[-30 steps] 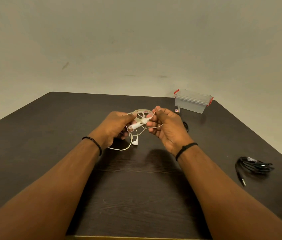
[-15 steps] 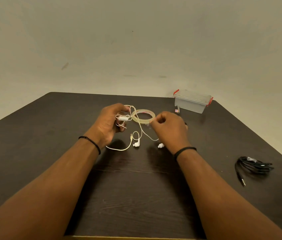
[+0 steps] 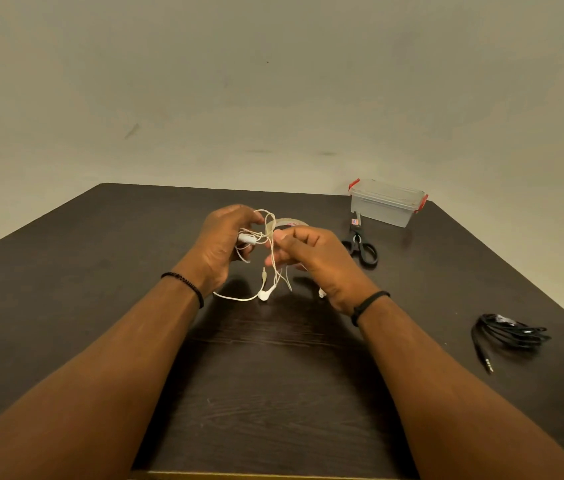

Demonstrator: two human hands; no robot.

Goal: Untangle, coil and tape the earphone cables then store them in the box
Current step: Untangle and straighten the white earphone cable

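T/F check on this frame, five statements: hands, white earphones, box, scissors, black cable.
1. Both the left hand and the right hand hold the white earphones. True.
2. The box has its lid off. False: the lid is on, with the red clips at its ends.
3. The black cable lies bundled on the table, right of the right arm, untouched. True.
4. The scissors are in the right hand. False: they lie on the table in front of the box.
5. The white earphones are already coiled and taped. False: the cable hangs in loose tangled loops, one earbud resting on the table.
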